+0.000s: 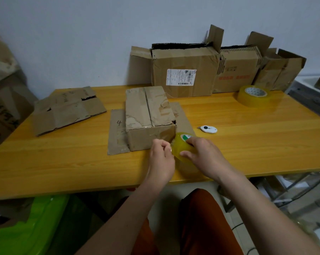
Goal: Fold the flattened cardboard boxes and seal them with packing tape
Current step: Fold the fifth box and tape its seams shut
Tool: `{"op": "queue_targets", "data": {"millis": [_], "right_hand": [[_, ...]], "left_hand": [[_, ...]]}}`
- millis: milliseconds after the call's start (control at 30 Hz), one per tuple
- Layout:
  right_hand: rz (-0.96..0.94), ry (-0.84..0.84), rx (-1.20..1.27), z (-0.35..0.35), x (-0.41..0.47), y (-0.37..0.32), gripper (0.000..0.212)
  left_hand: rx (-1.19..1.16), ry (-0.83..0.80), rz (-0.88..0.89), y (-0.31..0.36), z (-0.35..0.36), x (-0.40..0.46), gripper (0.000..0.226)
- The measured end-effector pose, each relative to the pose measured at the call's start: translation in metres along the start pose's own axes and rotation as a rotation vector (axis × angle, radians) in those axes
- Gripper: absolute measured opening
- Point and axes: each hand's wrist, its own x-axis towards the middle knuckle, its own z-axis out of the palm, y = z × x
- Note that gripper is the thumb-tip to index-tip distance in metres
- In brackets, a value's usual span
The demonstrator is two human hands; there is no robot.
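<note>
Hands meet at the near right corner of the folded box [148, 115], which sits on a flattened cardboard sheet [116, 129] marked with a handwritten 4, near the middle of the yellow wooden table [247, 140]; from my remote seat I see the right hand [203, 153] wrapped around a roll of clear yellowish packing tape [183, 146], fingers curled over its top and thumb against its near face, the roll tilted and held just beside the box's front corner; the left hand [162, 157] has its fingers curled with the fingertips drawn together at the roll's left edge, seemingly pinching the loose tape end, though I cannot tell for certain because the film is transparent and the grip is small in frame; a shiny strip of tape already runs over the box's front face up to the top seam; the top flaps are closed, worn and torn in places; to the left lies another flattened box [67, 109], well apart from the hands; a small white cutter [208, 129] lies on the table just right of the sheet; a second tape roll [253, 96] rests flat near the far right; opened cartons [183, 70] stand against the wall at the back; a green bin [26, 227] shows below the table's edge on the left.
</note>
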Motion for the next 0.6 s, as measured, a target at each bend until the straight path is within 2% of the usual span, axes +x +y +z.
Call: {"op": "queue_targets", "data": {"millis": [100, 200, 267, 367, 500, 533, 600], "right_hand": [[-0.021, 0.012, -0.042, 0.001, -0.001, -0.001, 0.045], [-0.04, 0.001, -0.053, 0.001, -0.002, 0.001, 0.044], [-0.049, 0.002, -0.052, 0.002, -0.003, 0.004, 0.046], [-0.101, 0.011, -0.032, 0.001, -0.003, 0.011, 0.049], [-0.237, -0.102, -0.088, 0.005, -0.015, 0.036, 0.092], [-0.254, -0.057, -0.055, 0.009, -0.019, 0.041, 0.096], [-0.242, 0.141, 0.191, 0.017, -0.027, 0.047, 0.092]], "left_hand": [[-0.079, -0.01, -0.071, -0.001, 0.003, 0.001, 0.017], [-0.158, 0.026, -0.06, -0.005, 0.001, 0.004, 0.03], [-0.103, 0.022, -0.014, -0.005, -0.001, 0.006, 0.01], [-0.026, 0.064, 0.063, -0.004, -0.002, 0.006, 0.016], [-0.11, 0.118, 0.058, 0.0, -0.001, 0.006, 0.02], [-0.109, 0.135, 0.04, 0.001, -0.001, 0.007, 0.02], [-0.172, 0.165, -0.015, 0.003, -0.002, 0.007, 0.018]]}}
